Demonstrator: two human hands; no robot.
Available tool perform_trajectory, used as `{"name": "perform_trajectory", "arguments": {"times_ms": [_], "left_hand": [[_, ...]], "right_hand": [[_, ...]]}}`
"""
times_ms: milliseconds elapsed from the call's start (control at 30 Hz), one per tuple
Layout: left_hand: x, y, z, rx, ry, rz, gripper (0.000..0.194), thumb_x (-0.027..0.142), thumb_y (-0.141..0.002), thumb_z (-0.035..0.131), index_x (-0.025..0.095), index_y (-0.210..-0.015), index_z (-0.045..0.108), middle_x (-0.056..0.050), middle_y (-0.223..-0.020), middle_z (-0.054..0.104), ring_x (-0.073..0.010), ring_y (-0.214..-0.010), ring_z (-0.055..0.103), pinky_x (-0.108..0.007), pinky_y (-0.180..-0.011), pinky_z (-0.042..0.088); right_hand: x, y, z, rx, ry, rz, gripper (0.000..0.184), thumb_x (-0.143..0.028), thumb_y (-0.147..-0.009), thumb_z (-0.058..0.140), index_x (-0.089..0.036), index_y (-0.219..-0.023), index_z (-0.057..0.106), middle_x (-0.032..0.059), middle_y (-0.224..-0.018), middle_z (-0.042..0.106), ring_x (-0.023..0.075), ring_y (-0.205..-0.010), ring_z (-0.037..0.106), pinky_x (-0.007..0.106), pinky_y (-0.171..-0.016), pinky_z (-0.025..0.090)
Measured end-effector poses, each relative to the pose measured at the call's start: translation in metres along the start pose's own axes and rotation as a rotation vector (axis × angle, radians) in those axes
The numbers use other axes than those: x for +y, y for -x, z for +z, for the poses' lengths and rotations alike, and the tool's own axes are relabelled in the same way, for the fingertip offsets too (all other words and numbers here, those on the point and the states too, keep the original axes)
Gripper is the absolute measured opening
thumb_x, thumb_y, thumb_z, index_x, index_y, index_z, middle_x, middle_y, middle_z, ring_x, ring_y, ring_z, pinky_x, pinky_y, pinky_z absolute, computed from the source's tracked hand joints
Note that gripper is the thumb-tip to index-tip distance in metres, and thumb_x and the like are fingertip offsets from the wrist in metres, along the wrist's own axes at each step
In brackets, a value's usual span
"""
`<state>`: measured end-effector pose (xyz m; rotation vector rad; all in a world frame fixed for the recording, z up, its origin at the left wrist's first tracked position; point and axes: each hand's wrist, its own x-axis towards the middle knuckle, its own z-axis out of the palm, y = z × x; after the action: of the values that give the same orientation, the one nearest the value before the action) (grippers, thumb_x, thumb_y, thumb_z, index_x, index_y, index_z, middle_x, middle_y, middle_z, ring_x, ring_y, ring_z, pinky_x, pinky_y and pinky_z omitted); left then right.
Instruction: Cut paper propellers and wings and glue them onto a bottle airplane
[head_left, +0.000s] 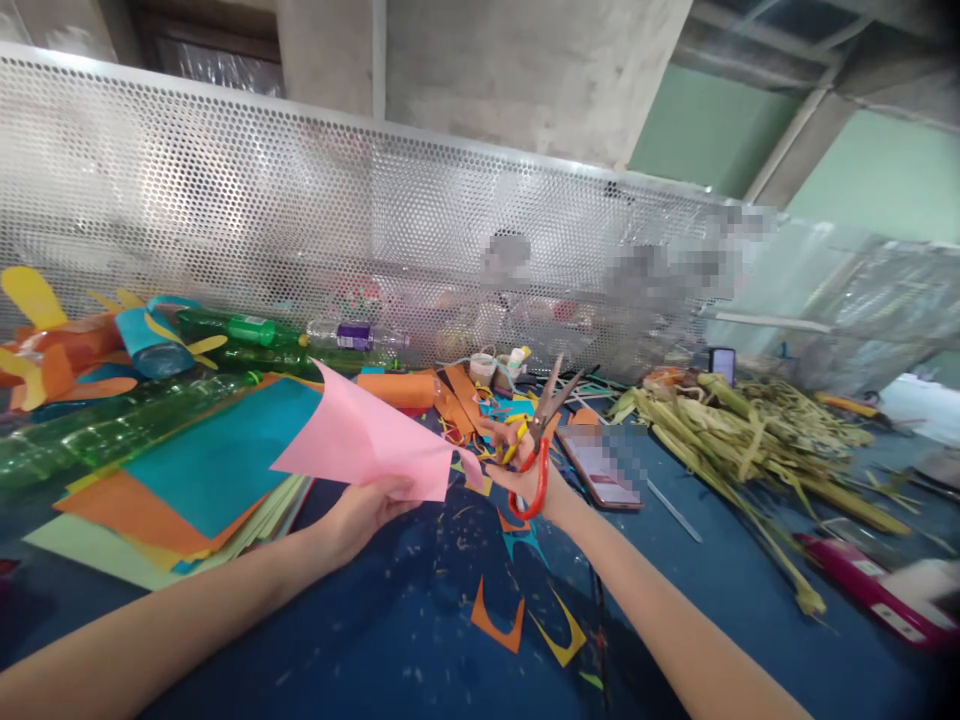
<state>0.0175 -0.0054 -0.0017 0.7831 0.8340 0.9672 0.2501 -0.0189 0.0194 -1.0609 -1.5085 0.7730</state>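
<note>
My left hand [367, 515] grips a sheet of pink paper [375, 430] by its lower edge, thumb on top. The sheet is lifted off the table, and its right edge has a narrow curled strip. My right hand [536, 480] has its fingers around a pair of scissors [553, 395] with red and yellow handles. Their blades point up and stand apart, to the right of the paper with nothing between them. The fingers of my right hand are near the curled pink strip [470, 467]; whether they touch it I cannot tell.
Coloured paper sheets [232, 450] and green plastic bottles [105, 425] lie left. Orange [499, 618] and yellow [564, 630] cut scraps lie in front. A phone [600, 465], dried plant stalks [720, 450] and a magenta object [874, 585] are right. A perforated metal screen [300, 200] stands behind.
</note>
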Motion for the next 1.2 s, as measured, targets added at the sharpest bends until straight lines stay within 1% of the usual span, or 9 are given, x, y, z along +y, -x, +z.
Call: {"name": "perform_trajectory", "arguments": {"times_ms": [167, 267, 367, 533, 700, 800, 933, 1067, 1200], "left_hand": [[0.0, 0.008, 0.006, 0.023, -0.126, 0.039, 0.008, 0.015, -0.062, 0.069, 0.011, -0.068, 0.065, -0.005, -0.07, 0.066, -0.0202, -0.072, 0.062, -0.034, -0.077, 0.054], [-0.001, 0.012, 0.01, 0.043, -0.213, 0.031, 0.011, 0.015, -0.061, 0.066, 0.011, -0.071, 0.064, -0.004, -0.071, 0.066, -0.02, -0.073, 0.062, -0.035, -0.077, 0.054], [-0.005, 0.011, 0.008, 0.061, -0.34, 0.038, 0.011, 0.016, -0.061, 0.064, 0.012, -0.071, 0.064, -0.003, -0.073, 0.067, -0.0207, -0.072, 0.063, -0.034, -0.073, 0.054], [-0.013, 0.007, -0.001, 0.045, -0.513, 0.09, 0.013, 0.018, -0.059, 0.065, 0.015, -0.072, 0.065, -0.004, -0.069, 0.068, -0.025, -0.074, 0.064, -0.035, -0.071, 0.053], [-0.008, 0.014, 0.002, -0.002, -0.563, 0.181, 0.013, 0.018, -0.06, 0.067, 0.017, -0.072, 0.066, -0.008, -0.073, 0.069, -0.0319, -0.095, 0.06, -0.04, -0.087, 0.047], [-0.004, 0.021, 0.003, 0.0, -0.563, 0.217, 0.023, 0.019, -0.059, 0.07, 0.017, -0.082, 0.068, -0.009, -0.089, 0.069, -0.0324, -0.106, 0.056, -0.041, -0.097, 0.04], [-0.004, 0.026, 0.002, -0.027, -0.554, 0.243, 0.044, 0.026, -0.062, 0.072, 0.019, -0.104, 0.063, -0.009, -0.113, 0.063, -0.0305, -0.117, 0.048, -0.04, -0.105, 0.031], [-0.003, 0.03, 0.004, -0.028, -0.633, 0.228, 0.042, 0.031, -0.065, 0.071, 0.018, -0.104, 0.063, -0.011, -0.11, 0.064, -0.0304, -0.123, 0.042, -0.042, -0.109, 0.023], [-0.001, 0.034, 0.007, -0.012, -0.667, 0.164, 0.041, 0.035, -0.066, 0.069, 0.018, -0.104, 0.063, -0.011, -0.108, 0.065, -0.0319, -0.124, 0.04, -0.043, -0.109, 0.021]], "right_hand": [[-0.002, 0.008, 0.01, -0.034, 0.222, -0.048, 0.042, -0.033, -0.059, 0.074, -0.022, -0.08, 0.04, 0.0076, -0.107, 0.057, 0.0202, -0.088, 0.052, 0.036, -0.076, 0.043], [-0.001, 0.011, 0.015, -0.044, 0.26, -0.041, 0.046, -0.033, -0.06, 0.075, -0.021, -0.093, 0.045, 0.0073, -0.103, 0.057, 0.0192, -0.083, 0.053, 0.035, -0.073, 0.045], [0.0, 0.013, 0.02, 0.014, 0.223, -0.037, 0.052, -0.03, -0.059, 0.076, -0.02, -0.1, 0.046, 0.0065, -0.098, 0.057, 0.0188, -0.081, 0.053, 0.034, -0.072, 0.046], [-0.005, 0.014, 0.028, 0.169, 0.123, 0.012, 0.041, -0.027, -0.059, 0.073, -0.022, -0.088, 0.044, 0.0036, -0.089, 0.057, 0.0162, -0.07, 0.052, 0.031, -0.063, 0.047], [-0.015, 0.01, 0.025, 0.341, 0.018, 0.04, 0.039, -0.03, -0.059, 0.072, -0.024, -0.071, 0.036, -0.0036, -0.066, 0.049, 0.0129, -0.054, 0.046, 0.029, -0.055, 0.044], [-0.014, 0.007, 0.019, 0.42, 0.057, 0.024, 0.036, -0.032, -0.058, 0.071, -0.023, -0.068, 0.037, -0.0055, -0.06, 0.042, 0.0126, -0.053, 0.043, 0.029, -0.055, 0.043], [-0.009, 0.004, 0.015, 0.432, 0.031, 0.023, 0.034, -0.036, -0.06, 0.07, -0.023, -0.069, 0.04, -0.004, -0.065, 0.045, 0.0146, -0.061, 0.047, 0.031, -0.063, 0.044], [-0.007, 0.006, 0.016, 0.411, -0.001, 0.038, 0.031, -0.034, -0.062, 0.069, -0.023, -0.072, 0.042, -0.0037, -0.068, 0.045, 0.0148, -0.064, 0.049, 0.032, -0.067, 0.043], [-0.006, 0.008, 0.017, 0.388, -0.026, 0.052, 0.027, -0.033, -0.065, 0.066, -0.022, -0.072, 0.043, -0.0031, -0.07, 0.044, 0.0144, -0.064, 0.048, 0.031, -0.066, 0.043]]}}
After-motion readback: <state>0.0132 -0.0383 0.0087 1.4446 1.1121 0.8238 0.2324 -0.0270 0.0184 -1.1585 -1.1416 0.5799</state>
